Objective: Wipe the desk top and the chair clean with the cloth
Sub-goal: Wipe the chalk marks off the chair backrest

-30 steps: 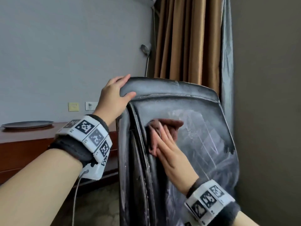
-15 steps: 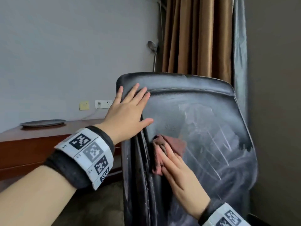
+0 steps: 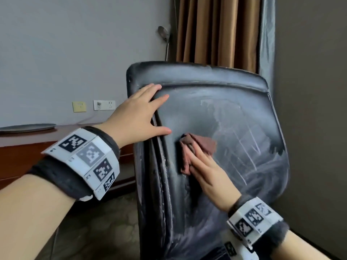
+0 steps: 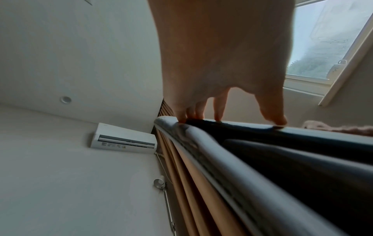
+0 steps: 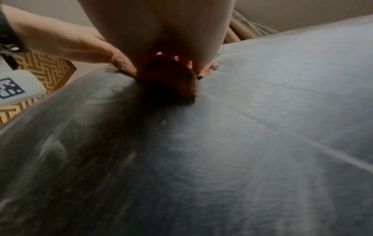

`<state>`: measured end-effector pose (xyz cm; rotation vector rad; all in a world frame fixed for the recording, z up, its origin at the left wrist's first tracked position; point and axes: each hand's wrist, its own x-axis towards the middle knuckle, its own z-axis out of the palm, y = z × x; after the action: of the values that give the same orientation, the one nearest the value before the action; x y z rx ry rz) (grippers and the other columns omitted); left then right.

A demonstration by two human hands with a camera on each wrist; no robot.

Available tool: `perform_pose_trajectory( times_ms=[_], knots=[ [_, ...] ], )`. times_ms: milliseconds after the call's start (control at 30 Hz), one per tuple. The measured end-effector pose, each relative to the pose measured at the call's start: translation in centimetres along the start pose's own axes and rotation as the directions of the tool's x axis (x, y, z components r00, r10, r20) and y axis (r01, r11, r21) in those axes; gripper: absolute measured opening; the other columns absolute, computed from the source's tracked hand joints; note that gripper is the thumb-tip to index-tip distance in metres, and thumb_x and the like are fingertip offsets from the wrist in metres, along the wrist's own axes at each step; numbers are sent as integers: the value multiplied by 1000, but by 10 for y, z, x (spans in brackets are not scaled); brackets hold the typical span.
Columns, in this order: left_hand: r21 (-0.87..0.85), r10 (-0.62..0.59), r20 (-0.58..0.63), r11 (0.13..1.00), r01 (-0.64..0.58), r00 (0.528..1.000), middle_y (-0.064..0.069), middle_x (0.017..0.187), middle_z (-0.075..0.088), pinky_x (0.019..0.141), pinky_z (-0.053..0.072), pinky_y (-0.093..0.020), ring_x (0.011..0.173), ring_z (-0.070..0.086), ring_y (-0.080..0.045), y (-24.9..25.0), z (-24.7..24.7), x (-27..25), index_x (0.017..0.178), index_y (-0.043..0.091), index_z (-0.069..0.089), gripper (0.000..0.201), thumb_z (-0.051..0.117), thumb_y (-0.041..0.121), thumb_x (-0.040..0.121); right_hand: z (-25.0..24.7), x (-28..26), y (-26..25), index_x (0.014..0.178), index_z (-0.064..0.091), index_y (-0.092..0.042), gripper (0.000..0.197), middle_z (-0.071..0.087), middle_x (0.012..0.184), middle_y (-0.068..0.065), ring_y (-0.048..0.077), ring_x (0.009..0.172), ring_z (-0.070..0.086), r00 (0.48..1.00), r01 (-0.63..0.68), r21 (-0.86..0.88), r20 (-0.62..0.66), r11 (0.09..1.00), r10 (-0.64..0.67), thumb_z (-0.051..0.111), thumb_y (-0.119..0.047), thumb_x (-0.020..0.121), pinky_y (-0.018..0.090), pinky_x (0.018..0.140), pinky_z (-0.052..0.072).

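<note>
Only left wrist view shows window (image 4: 327,39) beyond chair (image 4: 282,159).

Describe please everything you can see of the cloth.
The cloth is small, reddish-brown and crumpled, of soft fabric. It lies against the dusty back of the black chair, near its left edge. The right hand presses it flat with straight fingers; the left hand does not touch it.
</note>
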<state>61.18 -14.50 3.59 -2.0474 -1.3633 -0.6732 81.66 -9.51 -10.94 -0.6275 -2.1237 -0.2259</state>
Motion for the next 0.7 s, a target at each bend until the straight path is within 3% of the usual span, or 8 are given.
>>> perform_pose_trajectory(
  times_ms=[67, 133, 200, 267, 400, 533, 600, 700],
  knots=[
    [1, 10, -41, 1000, -10, 999, 1, 158, 15, 115, 13, -30, 145, 9, -14, 0, 3, 2, 148, 23, 30, 88, 66, 57, 74, -15, 14, 20, 144, 29, -18, 48, 21, 153, 0, 15, 140, 22, 1000, -3, -104, 0, 995, 3, 33, -29, 97, 11, 112, 4],
    [-4, 5, -50, 1000, -5, 999, 0, 156, 18, 114, 15, -30, 144, 11, -15, 0, 8, 2, 146, 24, 34, 88, 68, 57, 72, -27, 40, 46, 143, 31, -15, 47, 19, 153, 6, 26, 141, 20, 989, -137, -126, -71, 983, 128, 40, -22, 97, 15, 113, 4],
    [-7, -2, -42, 1000, 2, 999, 0, 156, 19, 114, 14, -29, 144, 12, -15, -1, 12, 2, 145, 25, 35, 89, 69, 58, 70, -35, 62, 64, 145, 26, -15, 50, 11, 155, 9, 29, 144, 11, 956, -275, -97, -132, 957, 261, 42, -16, 98, 22, 114, 2],
    [3, 1, -30, 1000, -1, 1000, -1, 156, 18, 115, 12, -28, 144, 12, -16, 0, 14, 2, 145, 25, 35, 91, 68, 61, 68, -30, 68, 66, 146, 24, -17, 52, 9, 156, 10, 30, 144, 8, 939, -310, -115, -195, 944, 285, 37, -20, 96, 21, 113, -3],
    [85, -8, -49, 996, 12, 999, -7, 152, 23, 114, 14, -34, 140, 19, -24, 5, 15, 9, 146, 29, 33, 99, 66, 69, 62, -9, 38, 41, 142, 33, -7, 48, 18, 153, 14, 33, 139, 21, 995, -67, -189, -90, 980, 51, 35, -16, 95, 33, 116, 10],
    [142, -60, 15, 988, 57, 998, -13, 154, 6, 117, -2, -40, 143, 2, -26, 19, 26, 28, 150, 36, 12, 111, 63, 75, 60, -37, 46, 59, 143, 32, -16, 48, 19, 149, -6, 29, 137, 30, 1000, 5, -257, -19, 966, -10, 35, -27, 97, 19, 113, 10],
    [150, -68, 42, 987, 61, 997, -10, 157, -4, 116, -10, -42, 145, -8, -23, 19, 33, 32, 150, 38, 8, 111, 60, 78, 60, -52, 59, 85, 145, 25, -17, 49, 12, 153, -3, 28, 142, 19, 986, -148, -239, -107, 960, 125, 38, -24, 98, 19, 114, 4],
    [118, -49, 12, 992, 47, 999, -8, 157, 5, 118, -6, -39, 145, -1, -21, 14, 38, 35, 148, 40, 18, 109, 60, 79, 56, -64, 69, 111, 146, 22, -14, 52, 5, 156, 7, 29, 144, 8, 891, -414, -177, -282, 893, 357, 41, -10, 98, 2, 99, -17]
  ],
)
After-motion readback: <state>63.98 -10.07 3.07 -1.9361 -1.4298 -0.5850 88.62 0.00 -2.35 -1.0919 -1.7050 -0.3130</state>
